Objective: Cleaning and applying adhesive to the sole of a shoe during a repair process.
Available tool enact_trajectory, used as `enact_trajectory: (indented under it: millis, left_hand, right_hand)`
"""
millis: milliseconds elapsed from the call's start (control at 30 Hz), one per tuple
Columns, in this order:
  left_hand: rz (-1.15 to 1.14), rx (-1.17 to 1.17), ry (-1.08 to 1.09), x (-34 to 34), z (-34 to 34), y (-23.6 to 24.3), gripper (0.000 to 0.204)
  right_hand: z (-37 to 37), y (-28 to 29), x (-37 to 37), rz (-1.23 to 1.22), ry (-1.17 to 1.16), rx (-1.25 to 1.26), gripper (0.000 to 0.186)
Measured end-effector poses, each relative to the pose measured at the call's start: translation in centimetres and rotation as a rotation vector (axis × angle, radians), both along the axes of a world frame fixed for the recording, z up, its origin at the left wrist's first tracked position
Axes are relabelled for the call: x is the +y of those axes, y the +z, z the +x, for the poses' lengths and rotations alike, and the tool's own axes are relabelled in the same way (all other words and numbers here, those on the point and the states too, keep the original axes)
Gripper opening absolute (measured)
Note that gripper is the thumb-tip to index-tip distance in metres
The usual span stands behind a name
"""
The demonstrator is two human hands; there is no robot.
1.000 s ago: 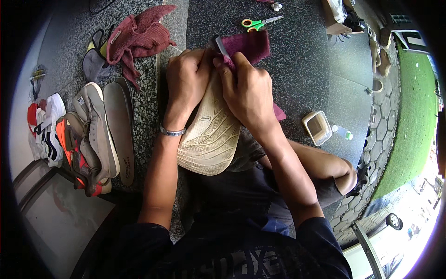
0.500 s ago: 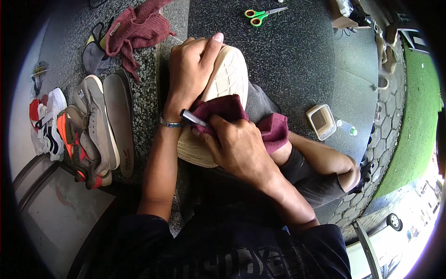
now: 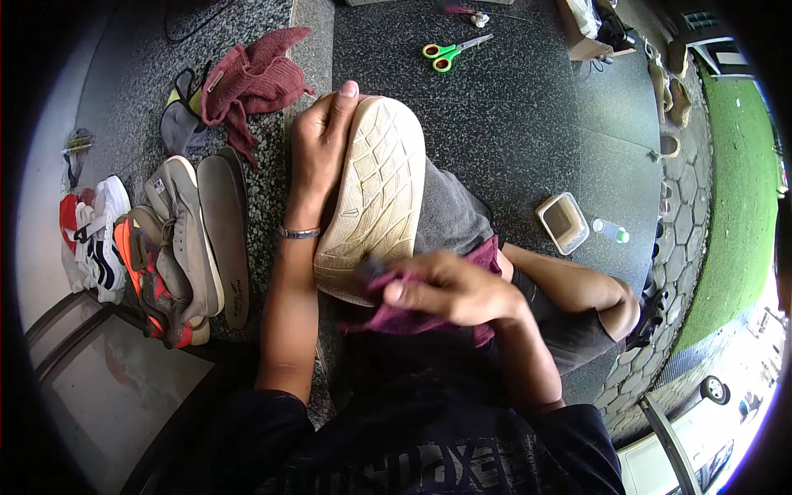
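My left hand [image 3: 320, 144] grips the edge of a shoe [image 3: 375, 177], its cream patterned sole facing up, thumb along the upper side. My right hand [image 3: 450, 293] is at the sole's lower end, holding a bunched maroon cloth [image 3: 394, 318] and a dark object, blurred by motion, that appeared earlier as a grey-handled tool. Grey fabric [image 3: 450, 206] lies under the shoe's right side.
Green-handled scissors [image 3: 441, 58] lie above. A plastic tub [image 3: 561, 221] and small bottle [image 3: 610, 231] are at right. At left are a red-brown rag [image 3: 256, 78], several shoes [image 3: 177, 239], an insole [image 3: 223, 235]. A box [image 3: 582, 37] stands upper right.
My right hand moved from the top of the shoe down to its lower end with the cloth, uncovering most of the sole. My left hand still grips the shoe.
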State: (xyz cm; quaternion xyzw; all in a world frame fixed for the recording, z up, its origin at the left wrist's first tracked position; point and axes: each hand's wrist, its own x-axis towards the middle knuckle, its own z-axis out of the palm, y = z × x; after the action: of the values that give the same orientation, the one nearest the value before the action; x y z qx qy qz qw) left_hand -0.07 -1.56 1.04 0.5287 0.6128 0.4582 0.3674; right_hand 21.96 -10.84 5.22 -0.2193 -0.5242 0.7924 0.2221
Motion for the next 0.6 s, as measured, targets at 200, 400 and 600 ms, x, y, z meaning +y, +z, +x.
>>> enact_trajectory:
  millis: [200, 400, 600]
  left_hand:
    - [0.037, -0.043, -0.004, 0.5, 0.6, 0.0, 0.040]
    - [0.120, 0.111, -0.033, -0.6, -0.8, -1.8, 0.025]
    - [0.047, 0.035, 0.007, -0.6, 0.2, -0.7, 0.032]
  right_hand:
    - [2.6, 5.4, 10.0, 0.142, -1.037, -0.106, 0.034]
    - [-4.3, -1.3, 12.7, 0.682, -0.651, -0.485, 0.024]
    - [-4.3, -0.5, 7.0, 0.783, -0.469, -0.644, 0.017]
